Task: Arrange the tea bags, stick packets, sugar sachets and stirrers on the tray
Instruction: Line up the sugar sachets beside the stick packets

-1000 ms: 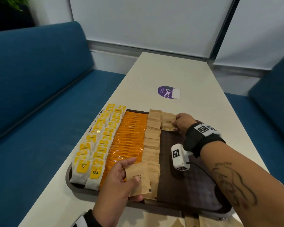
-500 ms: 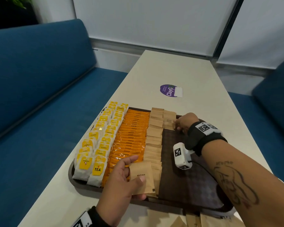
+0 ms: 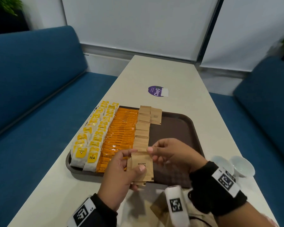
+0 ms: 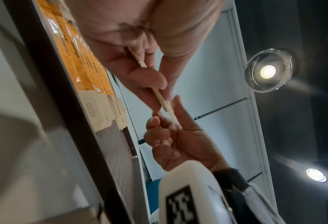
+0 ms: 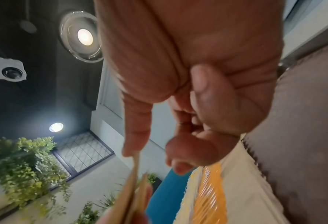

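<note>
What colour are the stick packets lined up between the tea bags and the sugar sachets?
Orange with dark print; the stick packets show best in the head view.

Premises are presenting as an office lounge or café booth: blue upholstered benches point(image 3: 31, 82) are flanking a long pale surface point(image 3: 179, 79), white blinds point(image 3: 138, 22) are covering the windows, recessed ceiling lights point(image 4: 267, 71) are burning, and foliage planting point(image 5: 25, 166) is lining one wall.

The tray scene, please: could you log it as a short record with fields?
tray: brown, on the table
tea bags: two rows, far left
stick packets: orange column beside them
sugar sachets: brown column, second one begun
left hand: holds a small stack of sachets
right hand: pinches the stack's top edge
bare area: tray's right part
</note>
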Demonstrator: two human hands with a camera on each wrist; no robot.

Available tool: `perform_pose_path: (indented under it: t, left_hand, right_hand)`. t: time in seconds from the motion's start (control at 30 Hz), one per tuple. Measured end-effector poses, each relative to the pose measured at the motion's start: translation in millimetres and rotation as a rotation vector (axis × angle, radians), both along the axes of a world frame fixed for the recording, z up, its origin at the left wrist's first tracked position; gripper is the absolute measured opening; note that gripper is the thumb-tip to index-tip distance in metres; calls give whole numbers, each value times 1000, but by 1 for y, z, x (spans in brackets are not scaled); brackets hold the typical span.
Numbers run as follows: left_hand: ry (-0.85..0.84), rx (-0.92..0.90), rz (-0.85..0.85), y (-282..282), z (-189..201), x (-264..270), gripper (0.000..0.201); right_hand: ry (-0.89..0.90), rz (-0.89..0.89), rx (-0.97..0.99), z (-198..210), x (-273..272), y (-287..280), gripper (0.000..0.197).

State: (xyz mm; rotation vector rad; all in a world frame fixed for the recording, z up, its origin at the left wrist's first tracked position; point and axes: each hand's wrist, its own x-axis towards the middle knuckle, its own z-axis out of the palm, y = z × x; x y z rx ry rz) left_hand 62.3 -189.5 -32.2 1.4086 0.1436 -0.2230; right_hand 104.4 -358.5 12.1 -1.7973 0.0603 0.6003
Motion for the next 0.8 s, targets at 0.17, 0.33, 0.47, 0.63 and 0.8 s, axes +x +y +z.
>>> perform_pose_path:
  t: [0.17, 0.33, 0.47, 0.63, 0.8]
  left_hand:
    - [-24, 50, 11, -4, -2, -9, 41]
    - [-29, 31, 7, -4, -5, -10, 35]
    - [-2, -14, -18, 3, -6, -7, 35]
    - [20, 0, -30, 12, -9, 1, 41]
    - [87, -40, -26, 17, -12, 12, 40]
  right_hand:
    - [-16, -69, 138, -12, -30, 4, 37]
    - [-7, -117, 110, -22, -40, 5, 11]
    - [-45, -245, 78, -14, -21, -1, 5]
    - [-208, -442, -133, -2, 40, -23, 11]
    - [-189, -525, -277, -16, 114, -40, 27]
